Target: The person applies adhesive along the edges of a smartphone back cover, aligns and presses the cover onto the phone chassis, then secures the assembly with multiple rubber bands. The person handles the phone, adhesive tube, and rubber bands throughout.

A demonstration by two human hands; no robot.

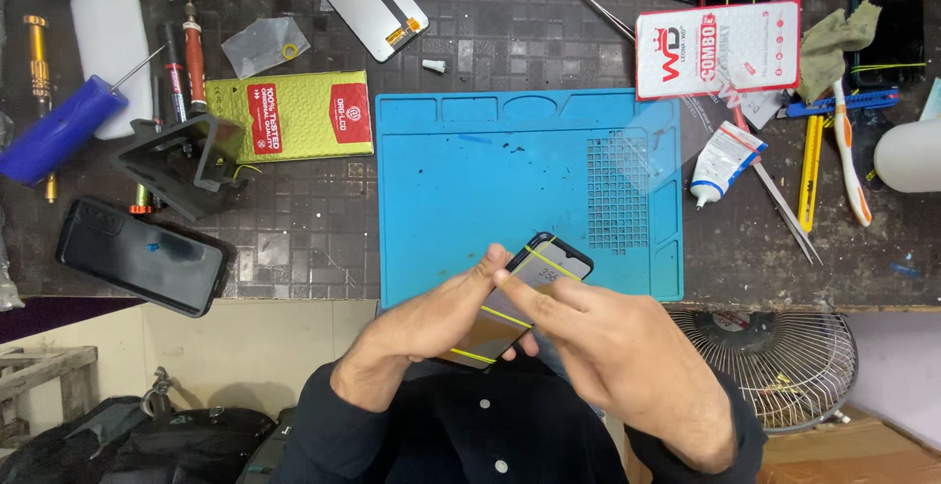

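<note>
At the far left a blue-handled tool [59,129] is lying on the dark surface [314,229], with a white block [110,48] just beside it. Below them a black phone [142,256] is resting face up near the surface's front edge, and a black folding stand [181,163] is sitting between that phone and a yellow-green packet [289,115].

In the middle a blue work mat [470,180] is covering the surface. At its near edge the left hand [431,322] is cupping a phone [518,298] from beneath, its fingers curled under the body and its thumb lying along the phone's left side. The phone is being held tilted, partly over the mat's front edge and partly over the person's dark shirt [480,435], and thin yellow bands [505,316] are crossing its pale face at several places. The right hand [613,352] is coming in from the right, its fingers pressed together and lying flat across the phone's face, fingertips touching it near the upper band.

Further right, a white tube [723,156] is lying just past the mat's edge, next to long metal tweezers [789,215]. A red-and-white card [718,48] is sitting above them, and a yellow knife [811,166] and a toothbrush [851,161] are lying near the right edge. Below the surface a wire fan guard [784,362] is showing.
</note>
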